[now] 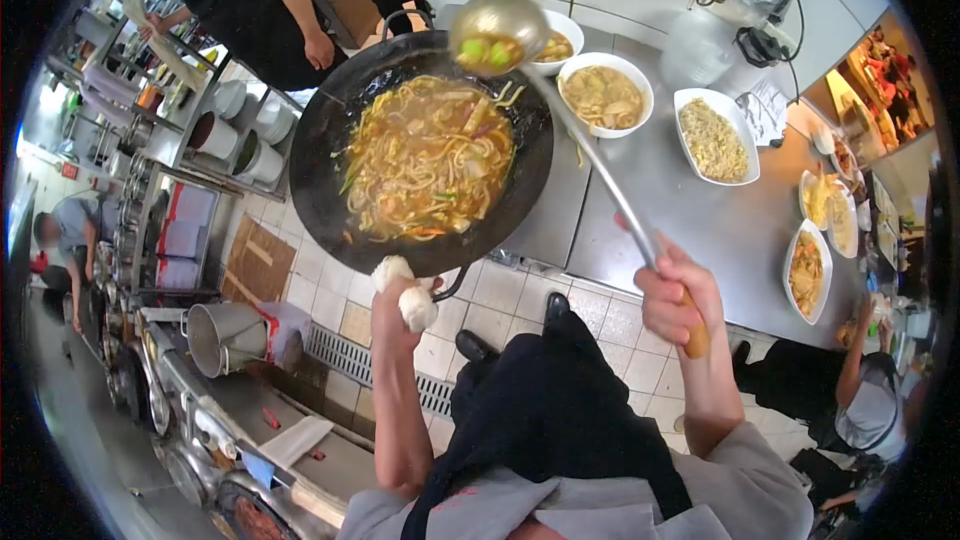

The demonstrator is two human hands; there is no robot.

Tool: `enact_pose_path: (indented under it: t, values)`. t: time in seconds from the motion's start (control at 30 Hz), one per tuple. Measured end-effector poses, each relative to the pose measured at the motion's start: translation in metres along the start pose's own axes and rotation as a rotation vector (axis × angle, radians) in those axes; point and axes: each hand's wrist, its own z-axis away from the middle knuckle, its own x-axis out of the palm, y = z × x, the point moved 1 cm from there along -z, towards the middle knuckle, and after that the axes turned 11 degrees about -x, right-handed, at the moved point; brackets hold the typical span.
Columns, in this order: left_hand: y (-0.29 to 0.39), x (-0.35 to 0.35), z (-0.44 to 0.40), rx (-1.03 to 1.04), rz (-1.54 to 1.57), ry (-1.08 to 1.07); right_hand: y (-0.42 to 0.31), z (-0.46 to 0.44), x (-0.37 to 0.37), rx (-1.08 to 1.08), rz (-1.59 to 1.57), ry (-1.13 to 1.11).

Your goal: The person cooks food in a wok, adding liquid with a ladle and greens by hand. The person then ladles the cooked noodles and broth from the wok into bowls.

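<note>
My left hand [398,318] is closed on the near edge of a big black wok [318,170], with a bunched white cloth [417,310] in the grip. Saucy noodles [430,165] with vegetable strips fill the middle of the wok, which hangs beside the steel counter. In my right hand [672,292] is a long metal ladle [612,175], held by its wooden handle. The ladle's bowl carries sauce and green vegetable pieces. It is above the wok's far right rim, near a small white bowl [572,28] of similar food and a larger white bowl [612,132] filled with noodles.
On the steel counter [640,210] stand a dish of fried rice [718,140] and a dish of noodles [805,272]. Co-workers stand at far left, upper left and right. A metal pot [215,340] stands at left, near a floor drain grate [335,350].
</note>
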Motion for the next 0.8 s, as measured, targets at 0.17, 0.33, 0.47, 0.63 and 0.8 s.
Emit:
enact_pose_path:
  t: [0.17,0.33,0.47,0.63,0.8]
  values:
    - [-0.003,-0.006,-0.003,-0.052,-0.007,0.022,-0.034,-0.068,-0.010,-0.237,0.852,0.178]
    - [0.002,0.013,0.010,0.016,-0.017,0.065,-0.057,-0.120,-0.042,-0.278,1.330,0.232]
    - [0.003,0.014,0.012,0.051,0.006,0.036,-0.042,-0.122,-0.059,-0.461,1.605,0.260]
    - [0.001,0.005,0.007,0.033,0.025,0.028,-0.017,-0.049,-0.013,-0.198,1.218,0.217]
    - [0.001,0.004,0.006,0.078,0.028,-0.021,0.027,-0.069,-0.011,-0.080,1.329,0.068]
